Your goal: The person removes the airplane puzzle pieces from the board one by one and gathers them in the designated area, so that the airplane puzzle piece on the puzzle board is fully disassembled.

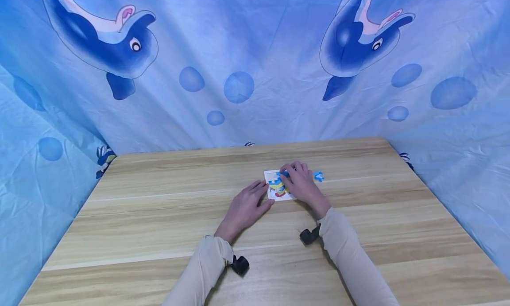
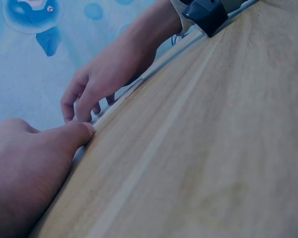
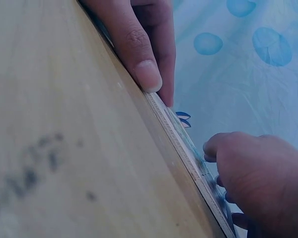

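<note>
A small white-framed jigsaw puzzle board (image 1: 283,198) lies flat on the table, with a yellow, red and blue picture partly laid in it. My left hand (image 1: 246,207) holds the board at its left side, fingertips on the left edge and thumb at the near corner. From above, my right hand (image 1: 302,184) reaches over the board's right part with bent fingers, thumb and forefinger pinching a blue puzzle piece (image 1: 284,174) at the upper area. The palm and fingers hide much of the board's right side. In the right wrist view the left thumb (image 3: 148,75) presses the board's edge.
A loose light-blue puzzle piece (image 1: 318,176) lies just right of the board. The wood-grain table (image 1: 159,217) extends around both arms. Behind it hangs a blue curtain (image 1: 271,102) printed with dolphins and bubbles. A black wrist camera (image 1: 240,265) sits below the left sleeve.
</note>
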A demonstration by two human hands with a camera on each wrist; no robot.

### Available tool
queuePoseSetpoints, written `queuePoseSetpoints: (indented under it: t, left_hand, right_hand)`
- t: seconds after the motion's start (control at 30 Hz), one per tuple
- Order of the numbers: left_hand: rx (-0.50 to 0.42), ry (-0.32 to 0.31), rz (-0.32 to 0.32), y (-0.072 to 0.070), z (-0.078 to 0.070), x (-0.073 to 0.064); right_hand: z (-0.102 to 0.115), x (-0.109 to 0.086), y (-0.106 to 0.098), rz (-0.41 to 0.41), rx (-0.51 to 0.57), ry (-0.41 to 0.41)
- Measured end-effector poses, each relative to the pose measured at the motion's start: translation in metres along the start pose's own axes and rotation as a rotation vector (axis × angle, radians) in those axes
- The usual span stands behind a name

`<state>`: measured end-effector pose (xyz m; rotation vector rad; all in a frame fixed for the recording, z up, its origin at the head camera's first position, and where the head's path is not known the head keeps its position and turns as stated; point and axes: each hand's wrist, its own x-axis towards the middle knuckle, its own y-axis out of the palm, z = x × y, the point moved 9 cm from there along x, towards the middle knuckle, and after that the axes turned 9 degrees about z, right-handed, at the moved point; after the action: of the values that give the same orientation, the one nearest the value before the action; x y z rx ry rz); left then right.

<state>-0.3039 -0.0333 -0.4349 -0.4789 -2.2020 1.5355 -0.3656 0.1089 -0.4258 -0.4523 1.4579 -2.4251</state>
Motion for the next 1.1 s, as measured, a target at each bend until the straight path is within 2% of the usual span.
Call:
queuePoseSetpoints:
  t: [0.27, 1.1]
  left_hand:
    - [0.001, 0.014, -0.019, -0.0012, -0.0007, -0.0005]
    - [0.011, 0.019, -0.021, -0.0017, -0.0021, -0.0009]
  right_hand:
    - [0.0, 0.002, -0.0005, -0.007, -0.019, -0.008]
    - [-0.001, 0.0049, -0.0004, 0.017, -0.039, 0.022]
